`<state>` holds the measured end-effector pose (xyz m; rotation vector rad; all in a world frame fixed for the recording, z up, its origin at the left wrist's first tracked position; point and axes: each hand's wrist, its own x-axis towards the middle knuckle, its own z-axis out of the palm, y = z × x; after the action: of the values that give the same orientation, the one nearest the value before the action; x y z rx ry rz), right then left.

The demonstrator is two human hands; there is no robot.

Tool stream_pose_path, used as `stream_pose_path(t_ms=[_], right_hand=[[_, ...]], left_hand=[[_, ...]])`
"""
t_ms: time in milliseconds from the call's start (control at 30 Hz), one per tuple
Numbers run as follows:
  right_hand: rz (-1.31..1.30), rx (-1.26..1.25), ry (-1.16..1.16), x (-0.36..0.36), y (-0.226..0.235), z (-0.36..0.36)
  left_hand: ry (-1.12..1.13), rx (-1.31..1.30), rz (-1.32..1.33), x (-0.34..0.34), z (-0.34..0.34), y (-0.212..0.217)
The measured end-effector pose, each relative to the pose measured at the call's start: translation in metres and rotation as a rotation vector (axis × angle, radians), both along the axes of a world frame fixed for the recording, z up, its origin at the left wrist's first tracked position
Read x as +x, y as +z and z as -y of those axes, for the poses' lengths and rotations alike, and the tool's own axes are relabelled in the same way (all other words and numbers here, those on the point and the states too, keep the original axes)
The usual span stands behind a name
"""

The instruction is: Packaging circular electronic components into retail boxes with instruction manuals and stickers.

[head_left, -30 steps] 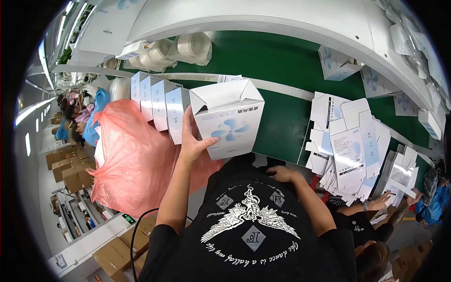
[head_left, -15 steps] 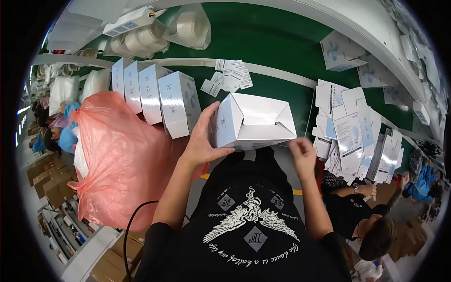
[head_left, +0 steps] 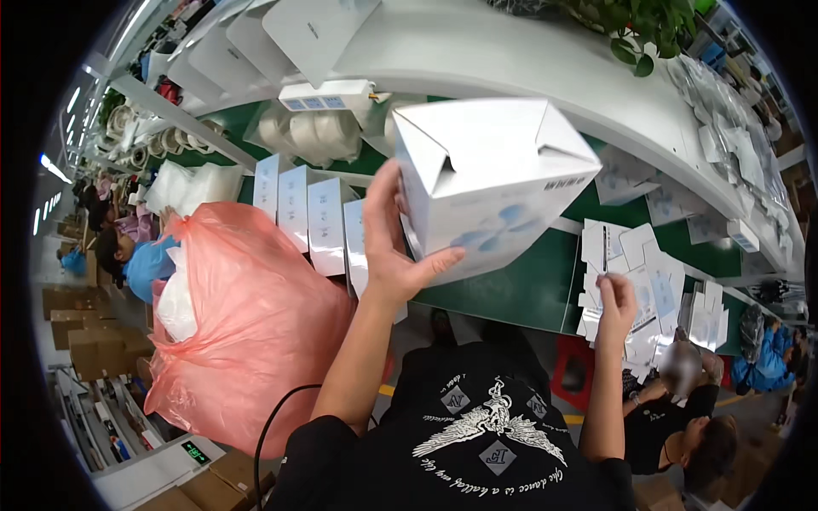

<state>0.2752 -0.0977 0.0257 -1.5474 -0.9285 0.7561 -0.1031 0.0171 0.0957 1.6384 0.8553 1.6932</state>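
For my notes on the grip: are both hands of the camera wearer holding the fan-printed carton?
No, only the left hand holds the fan-printed carton, while the right hand is apart from it.

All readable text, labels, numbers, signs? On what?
Wording not copied; locations only.
White cardboard box with blue fan picture, held in left hand: dark characters near front's top right.
Black cloth T-shirt: white script, letters in grey diamonds.
Flat white-and-blue cardboard cartons: print, mostly too small.
Row of upright white-and-blue cardboard boxes: characters too small.
Small dark rectangular display, green glow: unreadable.
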Motion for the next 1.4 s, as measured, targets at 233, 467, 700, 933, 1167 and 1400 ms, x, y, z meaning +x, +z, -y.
stream_pose_path(t_ms=[233, 467, 700, 933, 1167, 1400], right_hand=[[0.394, -0.163, 0.095, 0.025, -0.089, 0.071], [0.571, -0.04, -0.141, 0.136, -0.09, 0.035], [0.894, -0.386, -0.419, 0.328, -0.133, 0.044], [1.0, -1.123, -0.256, 0.351, -0.082, 0.003], [0.607, -0.58, -0.213, 0.334, -0.029, 0.007], [0.24, -0.488, -0.287, 0.282, 0.001, 0.008]], left_hand=[[0.427, 0.07, -0.512, 0.03, -0.111, 0.197], [0.67, -0.237, -1.505, -0.175, -0.392, 0.271], [0.802, 0.518, -1.529, 0.004, -0.311, 0.219], [0.065, 0.319, -1.166, 0.197, -0.055, 0.097], [-0.529, 0.032, -1.23, 0.286, 0.013, -0.03], [-0.573, 0.478, -1.143, 0.337, -0.002, -0.098]])
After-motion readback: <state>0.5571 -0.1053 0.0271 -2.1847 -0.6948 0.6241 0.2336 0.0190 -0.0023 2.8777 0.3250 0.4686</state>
